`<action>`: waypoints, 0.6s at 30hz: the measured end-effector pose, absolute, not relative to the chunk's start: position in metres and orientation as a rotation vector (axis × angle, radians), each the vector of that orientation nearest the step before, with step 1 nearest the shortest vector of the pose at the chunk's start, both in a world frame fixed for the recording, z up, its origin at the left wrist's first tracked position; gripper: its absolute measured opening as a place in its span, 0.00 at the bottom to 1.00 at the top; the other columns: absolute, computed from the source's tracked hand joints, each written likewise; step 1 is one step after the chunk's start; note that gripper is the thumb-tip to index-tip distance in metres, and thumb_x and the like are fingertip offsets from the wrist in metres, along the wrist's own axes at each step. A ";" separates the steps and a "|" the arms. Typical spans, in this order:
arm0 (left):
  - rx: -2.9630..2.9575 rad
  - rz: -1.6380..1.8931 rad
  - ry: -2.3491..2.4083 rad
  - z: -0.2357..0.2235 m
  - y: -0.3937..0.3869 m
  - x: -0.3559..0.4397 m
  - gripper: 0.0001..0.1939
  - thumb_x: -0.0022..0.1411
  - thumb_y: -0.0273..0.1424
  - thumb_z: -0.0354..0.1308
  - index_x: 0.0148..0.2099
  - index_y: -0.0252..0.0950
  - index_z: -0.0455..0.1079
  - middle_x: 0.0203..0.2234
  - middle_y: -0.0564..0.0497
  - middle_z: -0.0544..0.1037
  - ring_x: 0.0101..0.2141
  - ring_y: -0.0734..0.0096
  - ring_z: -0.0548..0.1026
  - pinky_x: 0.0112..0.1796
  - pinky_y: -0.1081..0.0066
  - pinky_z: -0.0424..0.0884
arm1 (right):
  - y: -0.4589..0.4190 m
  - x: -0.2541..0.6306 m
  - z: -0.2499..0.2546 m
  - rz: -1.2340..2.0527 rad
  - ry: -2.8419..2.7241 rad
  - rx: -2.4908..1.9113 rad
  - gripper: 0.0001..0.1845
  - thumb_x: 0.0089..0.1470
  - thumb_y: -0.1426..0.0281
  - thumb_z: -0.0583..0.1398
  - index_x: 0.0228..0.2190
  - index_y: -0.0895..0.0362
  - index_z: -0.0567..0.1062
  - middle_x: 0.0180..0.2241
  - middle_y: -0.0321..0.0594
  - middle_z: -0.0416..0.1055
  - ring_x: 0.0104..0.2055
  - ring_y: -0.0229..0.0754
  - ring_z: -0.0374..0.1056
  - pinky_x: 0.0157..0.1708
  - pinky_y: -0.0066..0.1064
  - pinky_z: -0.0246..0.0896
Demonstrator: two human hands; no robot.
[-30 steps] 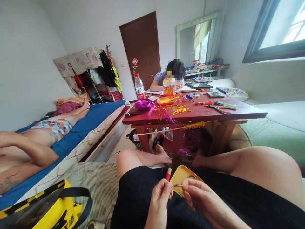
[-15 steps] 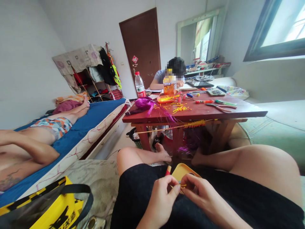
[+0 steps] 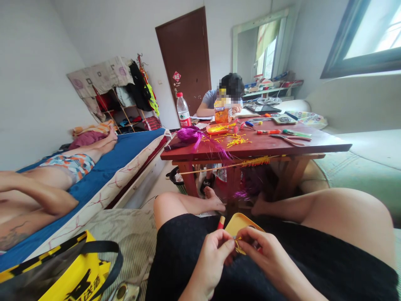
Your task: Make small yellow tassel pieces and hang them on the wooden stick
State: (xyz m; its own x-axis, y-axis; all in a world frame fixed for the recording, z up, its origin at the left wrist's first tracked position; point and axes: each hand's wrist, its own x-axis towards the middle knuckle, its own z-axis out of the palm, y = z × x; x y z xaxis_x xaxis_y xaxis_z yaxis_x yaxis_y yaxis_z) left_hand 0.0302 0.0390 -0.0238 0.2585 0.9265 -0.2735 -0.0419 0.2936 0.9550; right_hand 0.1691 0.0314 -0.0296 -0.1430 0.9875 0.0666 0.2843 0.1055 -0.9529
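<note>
Over the black cloth on my lap, my left hand (image 3: 213,256) and my right hand (image 3: 265,251) meet with thumbs and index fingers pinched. Small thin yellow pieces (image 3: 239,246) show between the fingertips of both hands; their exact kind is too small to make out. Just beyond the hands lies a yellow tray (image 3: 240,222), partly covered by my fingers. A red stick with a tan end (image 3: 221,222) juts up behind my left hand, its lower part hidden.
A red table (image 3: 266,144) ahead bears yellow pieces (image 3: 238,141), purple strands (image 3: 191,137), pliers (image 3: 290,141) and bottles (image 3: 183,110). A person (image 3: 210,104) leans over its far side. Another person (image 3: 56,184) lies on the bed at left. A yellow bag (image 3: 84,271) is at lower left.
My fingertips have shifted slightly around the yellow pieces, which now sit at a different angle. The right fingers have curled a little closer to the left ones.
</note>
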 end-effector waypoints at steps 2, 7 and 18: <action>1.033 0.854 1.089 -0.025 0.039 0.030 0.17 0.45 0.41 0.62 0.24 0.33 0.64 0.14 0.57 0.64 0.18 0.79 0.59 0.21 0.76 0.53 | 0.031 0.170 -0.030 1.084 -1.572 -1.299 0.08 0.48 0.68 0.55 0.22 0.57 0.71 0.19 0.33 0.65 0.23 0.36 0.57 0.23 0.25 0.52; 1.036 0.887 1.087 -0.023 0.040 0.030 0.14 0.46 0.39 0.61 0.23 0.32 0.64 0.14 0.57 0.63 0.17 0.79 0.58 0.21 0.76 0.53 | 0.030 0.169 -0.032 1.075 -1.587 -1.324 0.08 0.49 0.68 0.54 0.22 0.57 0.69 0.19 0.32 0.63 0.23 0.36 0.56 0.23 0.25 0.50; 0.692 1.251 1.158 -0.028 0.087 0.003 0.11 0.48 0.31 0.63 0.23 0.31 0.65 0.13 0.59 0.64 0.14 0.84 0.59 0.17 0.80 0.54 | 0.033 0.162 -0.043 1.067 -1.675 -1.375 0.07 0.51 0.65 0.52 0.27 0.55 0.65 0.20 0.32 0.62 0.23 0.37 0.57 0.24 0.26 0.51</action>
State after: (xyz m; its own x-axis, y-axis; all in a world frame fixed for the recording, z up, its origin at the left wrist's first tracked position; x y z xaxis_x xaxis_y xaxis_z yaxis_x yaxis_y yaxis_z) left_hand 0.0029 0.0874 -0.0280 -0.0869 0.9552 -0.2828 -0.3562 0.2353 0.9043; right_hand 0.1624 0.0333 -0.0429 -0.1816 0.9832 0.0207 0.3965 0.0925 -0.9134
